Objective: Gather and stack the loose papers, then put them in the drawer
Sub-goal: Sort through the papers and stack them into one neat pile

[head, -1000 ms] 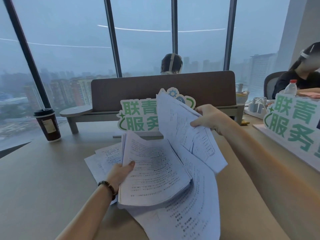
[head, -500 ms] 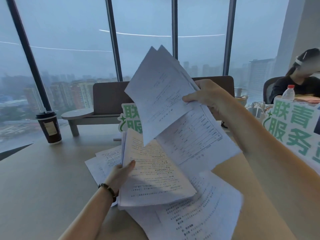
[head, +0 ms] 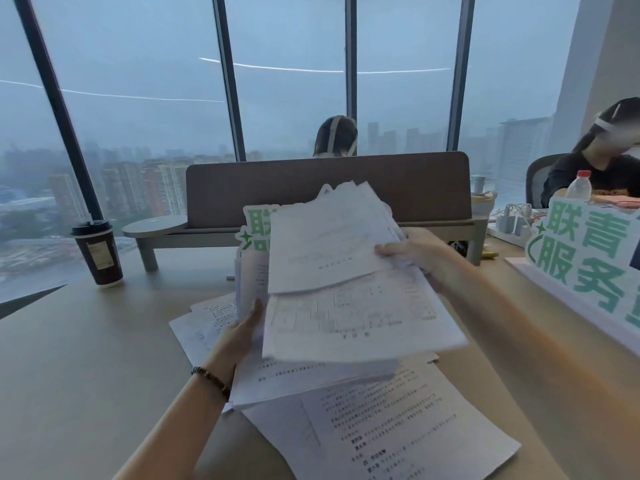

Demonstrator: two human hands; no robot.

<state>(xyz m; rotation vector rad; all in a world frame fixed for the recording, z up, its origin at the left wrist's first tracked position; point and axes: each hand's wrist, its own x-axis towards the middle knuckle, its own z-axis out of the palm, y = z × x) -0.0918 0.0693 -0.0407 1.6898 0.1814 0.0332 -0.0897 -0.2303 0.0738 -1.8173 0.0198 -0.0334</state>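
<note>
My left hand (head: 240, 332) grips the left edge of a thick stack of printed papers (head: 298, 379), held just above the desk. My right hand (head: 415, 252) holds a few white sheets (head: 325, 251) by their right edge, lying flat over the top of that stack. More loose printed sheets (head: 391, 434) lie on the desk under the stack at the front, and others (head: 204, 323) stick out to the left of my left hand. No drawer is in view.
A dark paper coffee cup (head: 98, 252) stands at the far left of the beige desk (head: 79, 375). A green-lettered sign (head: 585, 258) stands at the right, another (head: 254, 230) behind the papers. A brown divider panel (head: 329, 188) crosses the back. Two people sit beyond.
My right hand has brought its sheets down from head height and laid them over the stack in my left hand. My left hand has stayed where it was.
</note>
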